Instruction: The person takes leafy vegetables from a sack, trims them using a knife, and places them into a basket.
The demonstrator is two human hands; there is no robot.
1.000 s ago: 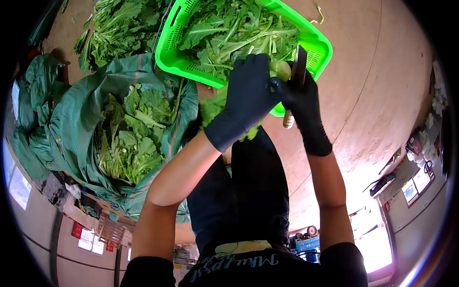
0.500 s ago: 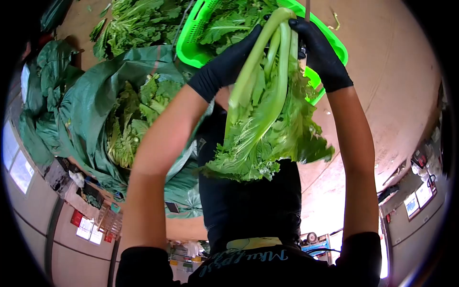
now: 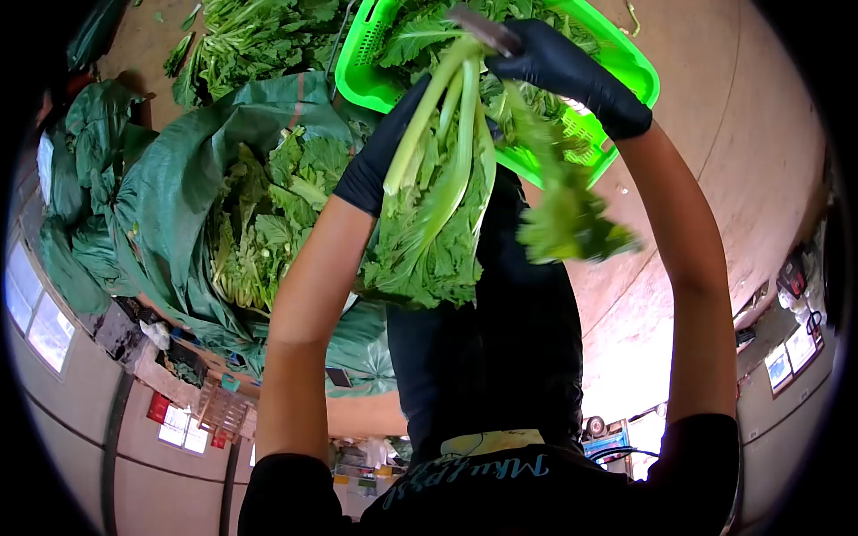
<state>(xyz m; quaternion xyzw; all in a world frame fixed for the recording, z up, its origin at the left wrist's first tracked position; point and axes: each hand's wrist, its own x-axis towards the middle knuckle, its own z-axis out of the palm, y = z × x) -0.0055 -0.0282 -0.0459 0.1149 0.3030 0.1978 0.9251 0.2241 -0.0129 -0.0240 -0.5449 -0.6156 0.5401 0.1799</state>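
In a black glove, my left hand (image 3: 398, 147) is closed around a head of leafy greens (image 3: 438, 205). Its pale stalks point up and its leaves hang down in front of my legs. My right hand (image 3: 563, 67), gloved too, grips a knife (image 3: 483, 29) whose blurred blade lies just above the stalk ends. A single loose leaf (image 3: 567, 196) dangles below that hand, smeared by motion and apart from the bunch. The fingers of my left hand are partly hidden behind the stalks.
Beyond my hands stands a bright green plastic basket (image 3: 639, 67) with leaves in it. On the left, a dark green woven sack (image 3: 170, 196) lies open with more greens (image 3: 250, 232) inside. A pile of greens (image 3: 259, 45) rests on the floor (image 3: 697, 54) at the upper left.
The bunch has moved left with my left hand. My right hand has come away from it with a leaf separated, and the knife now points left across the stalk tops.
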